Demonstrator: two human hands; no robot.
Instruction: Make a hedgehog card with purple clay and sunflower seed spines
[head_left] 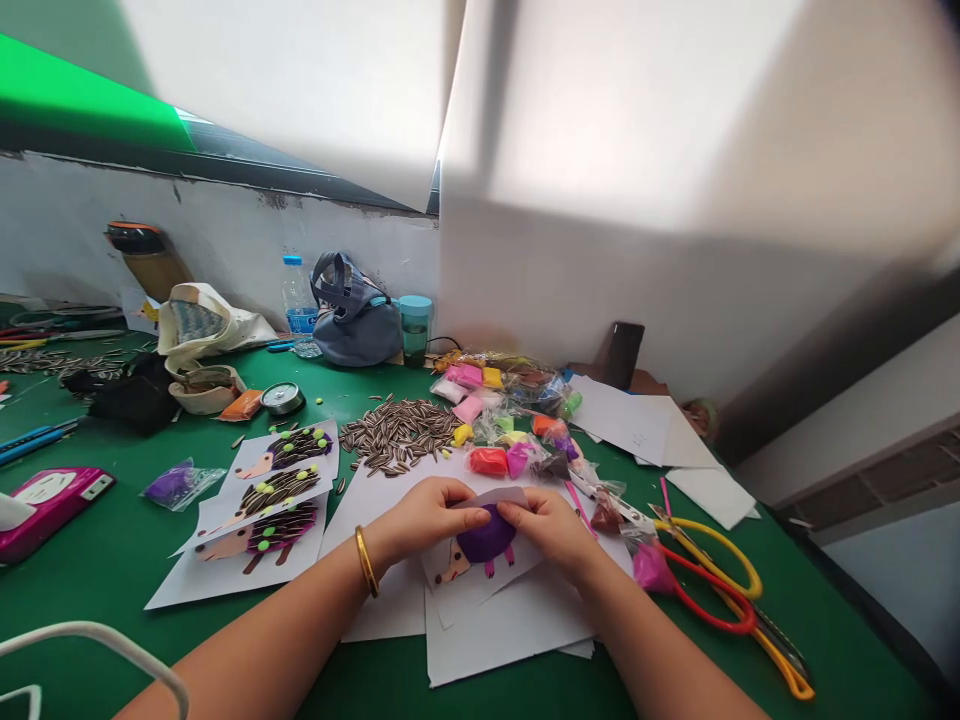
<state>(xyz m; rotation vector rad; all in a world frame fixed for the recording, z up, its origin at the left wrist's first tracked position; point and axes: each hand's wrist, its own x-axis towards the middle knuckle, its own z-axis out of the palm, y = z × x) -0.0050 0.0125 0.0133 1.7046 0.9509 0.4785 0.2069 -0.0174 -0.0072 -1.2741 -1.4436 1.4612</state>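
- Pinching the hedgehog card (466, 592) near its upper edge, the left hand (431, 518) and right hand (553, 530) face each other, thumbs in front, their tips almost meeting; the fingers behind the paper are partly hidden.
- Directly below both thumb tips lies the purple body (486, 540), in front of the person and above loose white sheets (502, 650).
- The hedgehog's long axis slants from the snout, low on the left, up to the rounded back on the right; the left hand is nearer the snout, the right nearer the pink legs.
- Beyond the hands, toward the left, sits the seed pile (401, 432), nearer the left hand.
- Seed-covered hedgehog pictures (281, 530) lie left of the left wrist; scissors (739, 629) lie right of the right forearm.
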